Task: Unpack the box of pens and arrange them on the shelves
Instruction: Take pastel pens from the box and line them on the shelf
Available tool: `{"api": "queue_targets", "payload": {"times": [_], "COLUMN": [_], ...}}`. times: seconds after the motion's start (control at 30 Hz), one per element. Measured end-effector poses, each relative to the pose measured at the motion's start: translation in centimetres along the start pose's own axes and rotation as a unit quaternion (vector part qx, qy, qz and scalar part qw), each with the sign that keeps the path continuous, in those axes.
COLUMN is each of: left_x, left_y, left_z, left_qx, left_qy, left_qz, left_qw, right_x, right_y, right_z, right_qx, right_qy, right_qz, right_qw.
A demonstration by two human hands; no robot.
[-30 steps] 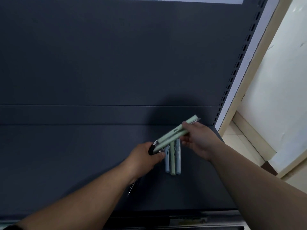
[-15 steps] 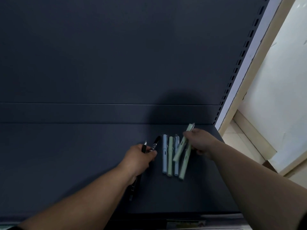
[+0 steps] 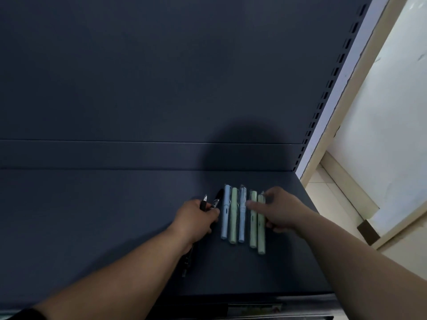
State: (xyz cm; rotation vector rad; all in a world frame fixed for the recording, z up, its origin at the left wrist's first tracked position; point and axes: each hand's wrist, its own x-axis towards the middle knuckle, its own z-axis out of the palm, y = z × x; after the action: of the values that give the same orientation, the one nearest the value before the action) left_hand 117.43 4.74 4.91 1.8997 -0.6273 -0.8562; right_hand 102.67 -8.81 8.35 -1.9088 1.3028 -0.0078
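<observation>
Near edge: front lip of the dark grey shelf [image 3: 115, 227], with a pale label strip [image 3: 254, 309] partly visible under it. Both bare forearms reach in from the bottom of the view.

Left hand [image 3: 196, 219]: grip closed around a bundle of dark pens [image 3: 209, 204]. Nib ends poke out above the knuckles; other ends trail out beneath the wrist, down along the shelf. Exact count not readable.

Just right of the left hand, five pastel pens lie flat on the shelf, roughly parallel, pointing front to back. From the left: a pale blue pen [image 3: 225, 213], a pale green pen [image 3: 233, 215] touching it, a second blue pen [image 3: 242, 213] touching that. Small gap, then a second green pen [image 3: 253, 220] and a third green pen [image 3: 261, 227], side by side, the last one sitting nearer the shelf front than the rest.

Right hand [image 3: 280, 211]: laid over the right-hand pair of green pens. Forefinger stretches left across them, with its tip near the second blue pen; thumb sits by the lower right side of the third green pen. Fingers spread loosely, not wrapped round anything; grip half wide, pressing rather than holding.

Farther back: shelf meets the dark back panel [image 3: 161, 65], crossed by a horizontal seam. A head-shaped shadow falls over the panel above the pens.

Far right: slotted upright [image 3: 328, 88] of the rack, then a cream wall [image 3: 392, 100] and tiled floor [image 3: 328, 195].
</observation>
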Motion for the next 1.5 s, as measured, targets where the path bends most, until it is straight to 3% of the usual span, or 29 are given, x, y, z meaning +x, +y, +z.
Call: {"api": "queue_targets", "payload": {"times": [0.17,0.33,0.47,0.53,0.63,0.73,0.87,0.97,1.07,1.13,1.23,1.37,1.5], "left_x": [0.1,-0.1,-0.7,-1.2,-1.9,-2.5,-2.8,-3.0,-3.1,-3.1,-3.3,-3.6,-3.9], "left_y": [0.2,0.3,0.4,0.6,0.8,0.6,0.5,0.9,0.6,-0.5,-3.0,-6.0,-7.8], "left_z": [0.3,-0.3,-1.4,-1.9,-2.8,-3.9,-7.0,-10.1,-12.3,-13.2,-14.1,-14.9,-15.8], "left_qx": [0.01,-0.013,-0.038,-0.055,-0.055,-0.04,0.006,0.141,0.151,0.197,0.265,0.321,0.336], "left_qy": [-0.003,-0.002,-0.016,-0.03,-0.048,-0.058,0.003,0.114,0.163,0.174,0.149,0.088,0.004], "left_qz": [-0.002,0.002,0.037,0.058,0.079,0.072,0.097,0.178,0.245,0.287,0.309,0.301,0.23], "left_qw": [1.0,1.0,0.998,0.996,0.994,0.995,0.995,0.967,0.944,0.921,0.901,0.894,0.913], "right_x": [-2.2,-2.5,-2.2,-1.4,-0.9,-0.1,-0.3,-0.7,-1.3,-1.3,-1.5,-1.7,-1.1], "right_y": [0.2,-0.5,-2.6,-3.8,-5.2,-6.0,-7.4,-8.5,-9.7,-10.0,-10.0,-10.7,-11.9], "right_z": [1.9,1.9,2.3,2.8,3.7,4.9,5.9,6.7,8.3,9.6,11.0,11.9,12.4], "right_qx": [-0.174,-0.168,-0.04,0.103,0.318,0.399,0.437,0.45,0.411,0.327,0.213,0.261,0.274], "right_qy": [0.001,0.036,0.134,0.094,-0.044,-0.107,-0.098,-0.069,-0.032,-0.002,0.015,0.055,0.068], "right_qz": [-0.105,-0.132,-0.146,-0.106,-0.021,-0.005,-0.032,-0.081,-0.168,-0.244,-0.319,-0.309,-0.283], "right_qw": [0.979,0.976,0.979,0.984,0.947,0.911,0.894,0.887,0.896,0.913,0.923,0.913,0.917]}}
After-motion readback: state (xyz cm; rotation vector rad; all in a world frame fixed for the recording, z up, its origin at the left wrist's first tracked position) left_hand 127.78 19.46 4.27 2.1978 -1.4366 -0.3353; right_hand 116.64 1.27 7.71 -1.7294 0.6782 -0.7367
